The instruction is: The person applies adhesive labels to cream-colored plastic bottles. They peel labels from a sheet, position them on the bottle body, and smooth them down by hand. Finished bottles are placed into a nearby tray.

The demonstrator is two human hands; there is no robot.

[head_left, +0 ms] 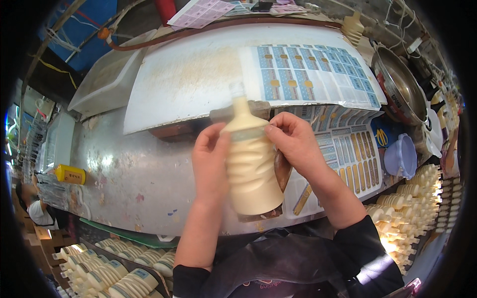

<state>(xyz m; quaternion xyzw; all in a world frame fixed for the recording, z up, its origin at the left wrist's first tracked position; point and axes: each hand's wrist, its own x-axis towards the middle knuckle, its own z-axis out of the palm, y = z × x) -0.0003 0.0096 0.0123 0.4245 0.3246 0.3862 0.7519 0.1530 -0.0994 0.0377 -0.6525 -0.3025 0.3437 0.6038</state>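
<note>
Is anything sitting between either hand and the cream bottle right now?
Nothing visible. The left hand and right hand both rest directly on the cream bottle, held upright between them above the metal table. The sticker sheets lie behind it, clear of the grip.

- Bare metal table [139, 174] is lying open left of the hands, up to a yellow tube [70, 174].
- Label sheets [348, 154], a lilac cup [401, 156] and stacked bottles [412, 208] are crowding the right.
</note>
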